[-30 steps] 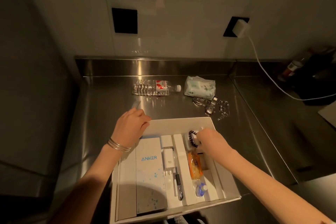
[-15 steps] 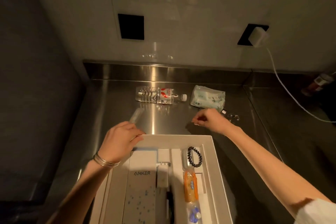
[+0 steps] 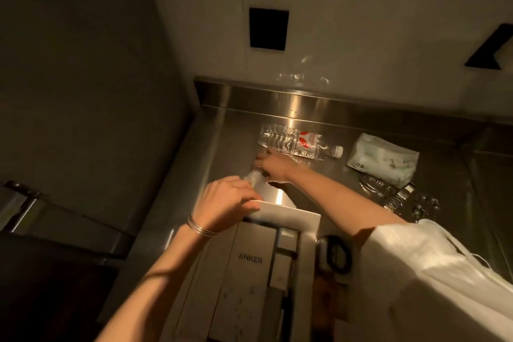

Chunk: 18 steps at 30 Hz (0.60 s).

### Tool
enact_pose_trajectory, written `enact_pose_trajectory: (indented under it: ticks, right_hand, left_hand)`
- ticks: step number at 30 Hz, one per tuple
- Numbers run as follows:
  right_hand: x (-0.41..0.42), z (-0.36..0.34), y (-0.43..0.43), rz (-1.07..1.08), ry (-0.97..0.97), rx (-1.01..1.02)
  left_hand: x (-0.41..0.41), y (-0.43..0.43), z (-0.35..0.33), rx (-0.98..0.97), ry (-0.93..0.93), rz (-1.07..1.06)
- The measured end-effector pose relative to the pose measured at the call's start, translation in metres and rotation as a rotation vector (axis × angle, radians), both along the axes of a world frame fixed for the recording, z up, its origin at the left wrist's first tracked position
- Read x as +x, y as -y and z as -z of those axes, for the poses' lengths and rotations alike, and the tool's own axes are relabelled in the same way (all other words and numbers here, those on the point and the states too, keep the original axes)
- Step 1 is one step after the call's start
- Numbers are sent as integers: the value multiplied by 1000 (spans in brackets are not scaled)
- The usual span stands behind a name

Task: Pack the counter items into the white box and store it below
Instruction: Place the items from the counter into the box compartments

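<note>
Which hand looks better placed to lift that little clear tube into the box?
Right, most likely. The right hand reaches across and is at the clear tube, while the left hand grips the far corner of the white box and seems to be steadying it.

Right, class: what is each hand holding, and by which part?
The left hand grips the white cardboard box at its far left corner. The right hand seems to pinch one end of the small clear plastic tube; it is blurred.
</note>
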State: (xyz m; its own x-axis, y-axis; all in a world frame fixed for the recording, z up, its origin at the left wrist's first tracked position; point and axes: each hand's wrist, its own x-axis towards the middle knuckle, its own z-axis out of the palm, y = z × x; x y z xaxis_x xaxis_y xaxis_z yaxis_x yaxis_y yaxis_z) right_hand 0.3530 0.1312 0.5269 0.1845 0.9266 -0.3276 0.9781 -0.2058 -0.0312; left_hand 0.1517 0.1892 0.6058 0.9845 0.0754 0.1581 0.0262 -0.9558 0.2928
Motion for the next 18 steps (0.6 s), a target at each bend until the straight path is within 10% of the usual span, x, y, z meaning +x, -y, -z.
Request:
enact_pose_trajectory:
  ticks: [18]
  right_hand:
    - [-155,-142,194,879,-797,533]
  left_hand:
    - [0,4,9,20,155,4]
